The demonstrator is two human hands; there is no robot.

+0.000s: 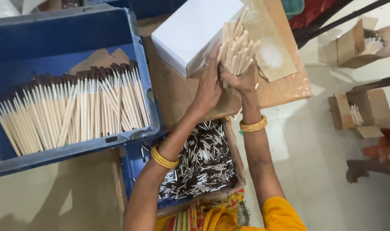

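A bundle of pale wooden sticks (237,49) stands upright between both my hands above a small wooden table (178,92). My left hand (209,83) presses the bundle's left side, and my right hand (242,80) grips it from below and the right. A white box (190,32) lies on the table just left of the bundle. Below my arms sits a box of several small metal ferrules (203,160).
A blue crate (53,25) at the left holds several finished brushes with dark tips (75,109). A cardboard sheet (270,47) lies on the table's right. Small cardboard boxes (360,42) (360,113) with sticks rest on the tiled floor at right.
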